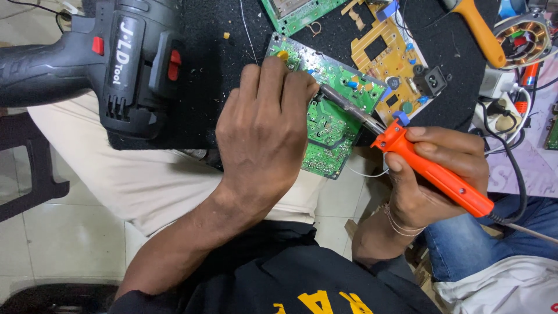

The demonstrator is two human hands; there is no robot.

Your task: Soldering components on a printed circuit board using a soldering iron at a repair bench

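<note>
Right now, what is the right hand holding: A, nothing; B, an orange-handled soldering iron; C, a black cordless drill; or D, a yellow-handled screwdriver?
B: the right hand grips the orange-handled soldering iron, its metal tip reaching the green circuit board that the left hand steadies.

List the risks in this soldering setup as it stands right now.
1. The left hand presses the green circuit board right beside the soldering iron tip, so its fingers may get burned.
2. The board overhangs the black mat edge and might tip or slip.
3. The iron's cord trails near the right hand and could snag.
</note>
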